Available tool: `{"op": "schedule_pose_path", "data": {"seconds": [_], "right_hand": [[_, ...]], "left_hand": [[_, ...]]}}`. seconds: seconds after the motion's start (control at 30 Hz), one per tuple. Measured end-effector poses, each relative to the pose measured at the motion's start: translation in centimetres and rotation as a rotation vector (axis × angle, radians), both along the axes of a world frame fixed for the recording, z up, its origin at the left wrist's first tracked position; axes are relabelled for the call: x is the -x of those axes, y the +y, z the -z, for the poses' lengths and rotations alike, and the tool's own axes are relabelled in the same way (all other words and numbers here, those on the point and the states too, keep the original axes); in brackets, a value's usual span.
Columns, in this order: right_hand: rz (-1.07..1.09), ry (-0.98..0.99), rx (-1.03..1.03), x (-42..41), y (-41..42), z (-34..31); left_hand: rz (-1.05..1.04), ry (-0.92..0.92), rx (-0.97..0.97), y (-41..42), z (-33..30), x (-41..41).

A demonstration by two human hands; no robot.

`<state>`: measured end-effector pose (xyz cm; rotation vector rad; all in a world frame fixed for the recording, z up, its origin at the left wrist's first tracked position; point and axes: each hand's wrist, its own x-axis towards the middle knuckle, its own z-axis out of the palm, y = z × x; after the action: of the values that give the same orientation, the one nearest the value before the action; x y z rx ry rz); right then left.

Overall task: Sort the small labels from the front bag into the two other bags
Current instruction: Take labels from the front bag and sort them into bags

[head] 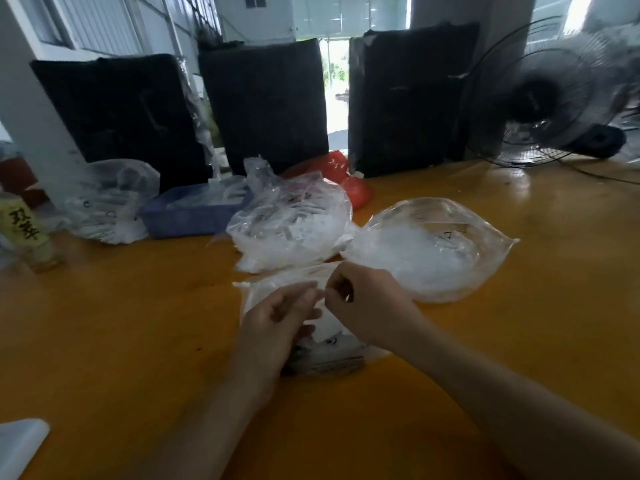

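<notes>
Hands are meeting over the front bag, which is lying on the orange table just before the two other bags: the left hand and right hand are curling their fingers and pinching toward each other, fingertips nearly touching, apparently on a small label too blurred to make out. Behind them the middle bag and the right bag are sitting side by side, almost touching, both holding white pieces. Bare tabletop is stretching wide to the left and right of the hands and toward the near edge, where a white sheet is showing at the left corner. Farther back a blue tray, another clear bag, red bags, three black panels and a fan are crowding the far side.
</notes>
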<state>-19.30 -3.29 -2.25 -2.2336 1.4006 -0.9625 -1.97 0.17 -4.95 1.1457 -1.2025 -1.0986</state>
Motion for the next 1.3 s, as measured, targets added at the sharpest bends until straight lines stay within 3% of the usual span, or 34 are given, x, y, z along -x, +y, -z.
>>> {"op": "schedule_pose_path", "data": {"seconds": [0.13,0.37,0.6,0.7,1.0,1.3], "right_hand": [[0.005,0.118,0.071,0.6,-0.2,0.5],[-0.041,0.439,-0.097,2.1,-0.3,0.7],[-0.020,0.490,0.010,2.2,0.0,0.8],[-0.001,0.387,0.024,2.4,0.0,0.6],[0.083,-0.207,-0.021,2.9,-0.6,0.7],[0.069,-0.344,0.126,2.5,-0.2,0.5]], "left_hand": [[-0.086,-0.028,-0.068,0.0,0.4,0.8],[-0.177,0.246,-0.196,-0.6,-0.1,1.4],[-0.147,0.313,-0.195,-1.4,-1.3,1.3],[-0.126,0.339,-0.121,-2.1,-1.7,1.3],[-0.165,0.231,-0.061,-2.1,-0.1,0.9],[-0.174,0.274,-0.070,-1.5,-0.3,1.0]]}}
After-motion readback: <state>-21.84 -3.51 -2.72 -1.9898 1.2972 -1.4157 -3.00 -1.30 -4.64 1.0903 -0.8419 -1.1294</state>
